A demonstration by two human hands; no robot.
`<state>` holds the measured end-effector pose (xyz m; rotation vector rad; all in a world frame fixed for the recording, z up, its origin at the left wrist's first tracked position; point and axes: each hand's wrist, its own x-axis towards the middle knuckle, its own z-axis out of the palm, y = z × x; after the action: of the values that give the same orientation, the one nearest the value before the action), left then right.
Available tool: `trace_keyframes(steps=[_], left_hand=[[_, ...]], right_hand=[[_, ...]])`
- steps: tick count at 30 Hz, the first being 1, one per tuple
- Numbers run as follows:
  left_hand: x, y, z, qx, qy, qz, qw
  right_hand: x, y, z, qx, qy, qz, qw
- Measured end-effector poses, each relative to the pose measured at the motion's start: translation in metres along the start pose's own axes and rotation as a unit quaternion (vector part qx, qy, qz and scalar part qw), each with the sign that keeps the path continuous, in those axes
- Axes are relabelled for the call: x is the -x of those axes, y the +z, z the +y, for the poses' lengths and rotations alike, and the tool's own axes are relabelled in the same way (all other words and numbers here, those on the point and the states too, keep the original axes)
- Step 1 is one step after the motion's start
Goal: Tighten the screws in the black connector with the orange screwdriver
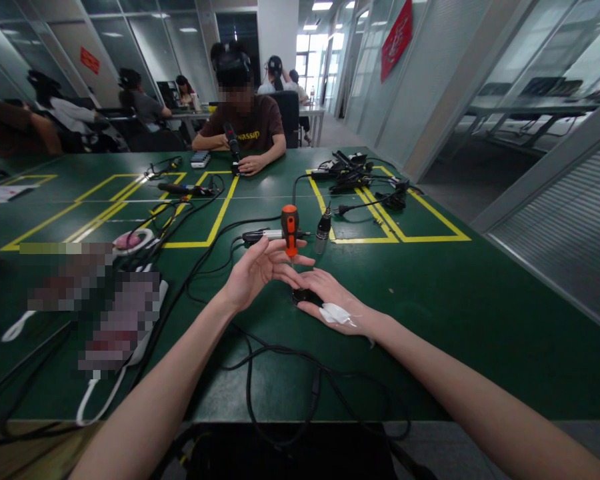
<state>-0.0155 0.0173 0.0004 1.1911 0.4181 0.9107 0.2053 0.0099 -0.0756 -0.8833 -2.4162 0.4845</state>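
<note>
Over the green counter (430, 300), the orange-and-dark screwdriver (290, 230) stands upright beside the left hand (255, 270), its grip loosely open; the right hand (336, 297) clasps a partly covered black piece (301, 295), fingers obscuring the tool's tip.

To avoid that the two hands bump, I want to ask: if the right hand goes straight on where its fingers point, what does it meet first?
Most likely the right hand would first meet the left hand's fingers, near the screwdriver's shaft; their exact depth is unclear.
</note>
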Motion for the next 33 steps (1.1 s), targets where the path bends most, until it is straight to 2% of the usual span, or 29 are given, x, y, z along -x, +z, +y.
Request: trace_keyframes(steps=[6, 13, 22, 29, 33], left_hand=[[0.0005, 0.0019, 0.0012, 0.015, 0.023, 0.000, 1.000], [0.0004, 0.0013, -0.0002, 0.008, -0.001, -0.008, 1.000], [0.0007, 0.0031, 0.0000, 0.016, 0.025, -0.007, 1.000], [0.0003, 0.0020, 0.0005, 0.012, -0.004, -0.010, 1.000], [0.0007, 0.0008, 0.0003, 0.036, 0.017, -0.006, 0.999]], right_hand=[[-0.0004, -0.0010, 0.0000, -0.003, -0.002, -0.004, 1.000], [-0.0008, -0.0013, 0.0002, -0.006, -0.005, -0.002, 1.000], [0.0000, -0.0004, 0.0016, -0.001, -0.007, -0.004, 1.000], [-0.0003, -0.0013, -0.0002, 0.000, -0.007, -0.004, 1.000], [-0.0006, -0.0024, -0.0007, -0.005, -0.009, -0.005, 1.000]])
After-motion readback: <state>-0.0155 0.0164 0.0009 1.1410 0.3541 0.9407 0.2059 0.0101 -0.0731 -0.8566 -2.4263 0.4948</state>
